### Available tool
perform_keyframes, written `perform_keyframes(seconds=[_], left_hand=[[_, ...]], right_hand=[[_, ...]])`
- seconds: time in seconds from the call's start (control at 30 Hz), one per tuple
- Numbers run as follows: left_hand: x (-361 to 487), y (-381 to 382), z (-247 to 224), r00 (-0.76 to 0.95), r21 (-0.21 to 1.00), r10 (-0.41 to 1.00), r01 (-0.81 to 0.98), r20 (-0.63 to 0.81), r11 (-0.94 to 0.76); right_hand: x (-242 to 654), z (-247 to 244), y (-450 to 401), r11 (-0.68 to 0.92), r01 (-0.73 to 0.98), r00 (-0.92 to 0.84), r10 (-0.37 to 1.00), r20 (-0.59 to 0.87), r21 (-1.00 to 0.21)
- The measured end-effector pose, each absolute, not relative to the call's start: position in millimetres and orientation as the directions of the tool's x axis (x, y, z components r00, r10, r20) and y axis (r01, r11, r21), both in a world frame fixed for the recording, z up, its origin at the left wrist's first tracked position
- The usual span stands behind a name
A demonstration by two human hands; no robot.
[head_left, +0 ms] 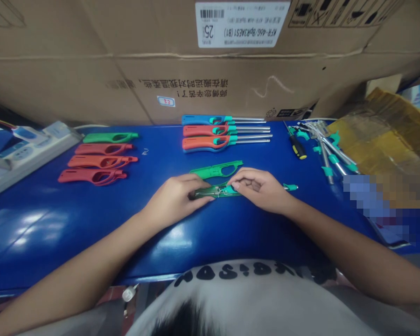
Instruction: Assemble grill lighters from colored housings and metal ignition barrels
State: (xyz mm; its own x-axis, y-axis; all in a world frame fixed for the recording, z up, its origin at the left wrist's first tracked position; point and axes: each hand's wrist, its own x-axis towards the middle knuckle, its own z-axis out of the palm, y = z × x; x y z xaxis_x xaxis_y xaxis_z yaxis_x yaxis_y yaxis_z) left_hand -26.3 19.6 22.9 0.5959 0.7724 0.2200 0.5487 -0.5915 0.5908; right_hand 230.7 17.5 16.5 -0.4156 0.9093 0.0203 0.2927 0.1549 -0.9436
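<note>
Filling the view past the far edge of the blue tabletop [73, 233], a large cardboard carton [161, 60] stands with a white barcode label [243, 23] on it. A white power strip [31, 156] lies at the left edge, and crumpled yellow-brown packaging [381, 135] sits in the far right corner. Along the far edge, three assembled long-nosed lighters [226, 133] in blue, red and orange lie side by side, their metal tubes pointing right. To their left lie a green lighter shell [110, 137] and three red lighter shells [98, 163], all flat on the tabletop. To their right, a black-and-yellow screwdriver [298, 147] lies just beside a heap of metal tubes with teal fittings [327, 149].

Near the middle of the tabletop, a loose green shell half [217, 170] lies just beyond the hands. Both hands hold a green lighter body [213, 192] with metal parts and thin wire seated in it. The left hand [173, 200] curls closely over its left end, while the right hand [259, 189] pinches its middle narrowly between thumb and forefinger. A teal nozzle tip [290, 187] sticks out past the right hand.
</note>
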Motion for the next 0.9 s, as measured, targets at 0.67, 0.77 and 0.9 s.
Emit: perform_keyframes(seconds=[0.67, 0.77, 0.9], left_hand=[[-36.2, 26.9, 31.3, 0.729, 0.532, 0.675, 0.528, 0.117, -0.662], [-36.3, 28.8, 32.1, 0.736, 0.560, 0.670, 0.515, 0.098, -0.649], [-35.9, 30.0, 30.8, 0.722, 0.581, 0.683, 0.512, 0.107, -0.633]], right_hand=[[241.2, 14.8, 11.6, 0.859, 0.418, -0.828, 0.494, 0.265, -0.295], [241.7, 15.1, 9.6, 0.890, 0.412, -0.870, 0.448, 0.207, -0.195], [243.1, 14.6, 8.3, 0.897, 0.417, -0.877, 0.440, 0.193, -0.150]])
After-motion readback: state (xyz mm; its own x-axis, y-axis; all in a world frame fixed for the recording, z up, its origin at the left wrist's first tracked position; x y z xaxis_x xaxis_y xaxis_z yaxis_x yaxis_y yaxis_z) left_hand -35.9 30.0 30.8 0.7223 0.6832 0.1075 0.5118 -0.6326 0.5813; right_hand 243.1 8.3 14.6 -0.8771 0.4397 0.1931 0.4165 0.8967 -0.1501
